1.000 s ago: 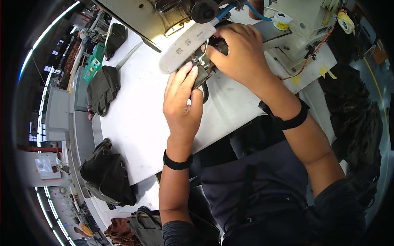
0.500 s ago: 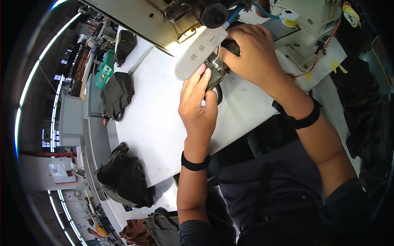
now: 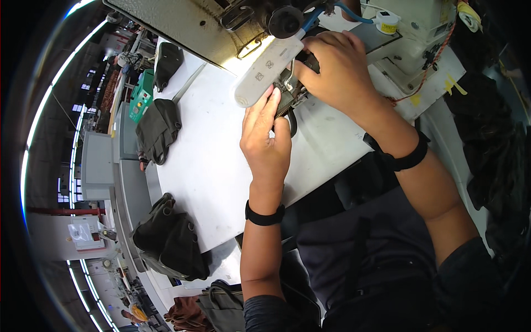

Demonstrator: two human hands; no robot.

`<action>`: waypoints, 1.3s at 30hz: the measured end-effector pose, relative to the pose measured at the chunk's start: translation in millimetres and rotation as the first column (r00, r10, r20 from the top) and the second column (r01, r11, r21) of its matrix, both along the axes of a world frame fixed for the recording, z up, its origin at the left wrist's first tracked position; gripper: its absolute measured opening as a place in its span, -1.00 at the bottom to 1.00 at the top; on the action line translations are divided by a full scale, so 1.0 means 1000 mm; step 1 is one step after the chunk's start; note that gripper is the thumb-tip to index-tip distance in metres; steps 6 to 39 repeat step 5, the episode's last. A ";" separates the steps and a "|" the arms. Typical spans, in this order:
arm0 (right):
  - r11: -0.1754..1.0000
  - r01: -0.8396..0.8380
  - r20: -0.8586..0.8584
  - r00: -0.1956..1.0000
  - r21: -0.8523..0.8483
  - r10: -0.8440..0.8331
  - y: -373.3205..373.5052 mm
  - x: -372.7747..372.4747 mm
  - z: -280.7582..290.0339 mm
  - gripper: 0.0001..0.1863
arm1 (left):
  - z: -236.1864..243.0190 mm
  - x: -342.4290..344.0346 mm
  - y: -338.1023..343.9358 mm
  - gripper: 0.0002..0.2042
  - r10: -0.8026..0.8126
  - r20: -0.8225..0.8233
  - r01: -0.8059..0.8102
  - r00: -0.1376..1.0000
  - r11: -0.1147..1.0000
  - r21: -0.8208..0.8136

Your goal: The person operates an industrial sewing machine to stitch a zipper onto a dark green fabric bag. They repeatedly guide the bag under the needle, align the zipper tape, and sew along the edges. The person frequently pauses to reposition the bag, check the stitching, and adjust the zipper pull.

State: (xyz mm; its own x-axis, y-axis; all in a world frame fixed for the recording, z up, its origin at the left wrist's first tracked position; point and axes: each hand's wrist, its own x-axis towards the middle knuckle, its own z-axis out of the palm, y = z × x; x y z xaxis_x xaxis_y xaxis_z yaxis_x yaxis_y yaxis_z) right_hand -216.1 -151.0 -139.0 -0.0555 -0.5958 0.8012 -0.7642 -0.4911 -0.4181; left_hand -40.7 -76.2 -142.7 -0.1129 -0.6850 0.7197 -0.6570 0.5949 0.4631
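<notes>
A dark olive bag piece [image 3: 285,103] with a zipper along its edge lies under the sewing machine's pale arm cover [image 3: 260,77]. My left hand [image 3: 265,138] is at its near left side, fingers stretched out with the tips resting on the fabric and the thumb apart. On the far right side, my right hand [image 3: 337,72] curls over the piece, thumb and fingers closed round its dark bunched part. A metal presser part [image 3: 289,82] shows between the hands; the needle point is hidden. Below the piece hangs a dark loop [image 3: 293,124].
The white table [image 3: 210,149] holds dark bags along its left side: a flat one [image 3: 159,130], one farther back [image 3: 167,66] and a bulky one [image 3: 171,238]. A green box [image 3: 142,95] stands beyond. Thread spools [image 3: 387,22] sit at the upper right.
The bag piece has shifted slightly under the machine, and more of its zipper edge shows between my hands. Both hands stay in nearly the same places on it.
</notes>
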 end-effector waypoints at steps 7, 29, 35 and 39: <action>1.000 0.014 -0.010 1.000 0.025 -0.014 0.000 0.001 -0.001 -0.57 | -0.004 -0.003 -0.005 -0.55 0.018 0.024 -0.016 1.000 0.995 -0.101; 1.000 0.014 -0.010 1.000 0.025 -0.014 0.000 0.001 -0.001 -0.57 | -0.004 -0.003 -0.005 -0.55 0.018 0.024 -0.016 1.000 0.995 -0.101; 1.000 0.014 -0.010 1.000 0.025 -0.014 0.000 0.001 -0.001 -0.57 | -0.004 -0.003 -0.005 -0.55 0.018 0.024 -0.016 1.000 0.995 -0.101; 1.000 0.014 -0.010 1.000 0.025 -0.014 0.000 0.001 -0.001 -0.57 | -0.004 -0.003 -0.005 -0.55 0.018 0.024 -0.016 1.000 0.995 -0.101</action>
